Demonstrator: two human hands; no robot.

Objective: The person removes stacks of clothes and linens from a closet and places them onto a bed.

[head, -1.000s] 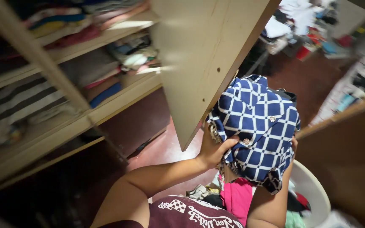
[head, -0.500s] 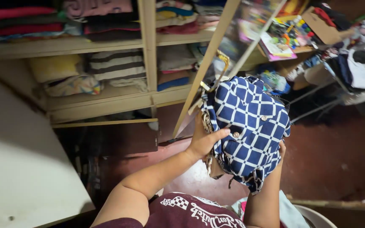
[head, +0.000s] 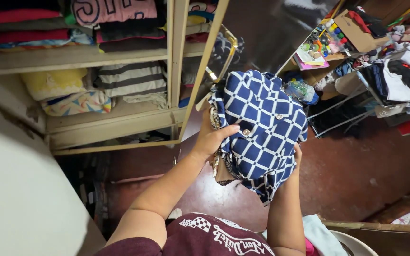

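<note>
A folded stack of clothes, topped by a navy garment with a white lattice pattern and small buttons [head: 262, 128], is held up in front of an open wardrobe. My left hand [head: 212, 138] grips the stack's left side, thumb lying across the blue cloth. My right hand [head: 297, 156] supports it from below on the right, mostly hidden by the fabric. A beige patterned piece shows under the blue one at the left edge.
Wardrobe shelves [head: 115, 118] hold folded clothes, striped and yellow pieces among them. A wardrobe door [head: 200, 71] stands open edge-on just behind the stack. A cluttered table and chair with clothes [head: 380, 71] stand at the right. A white basket rim [head: 352, 242] is at the bottom right.
The view has swung from the basket toward the wardrobe. The stack, held in both hands, has risen out of the basket and moved left, nearer the shelves.
</note>
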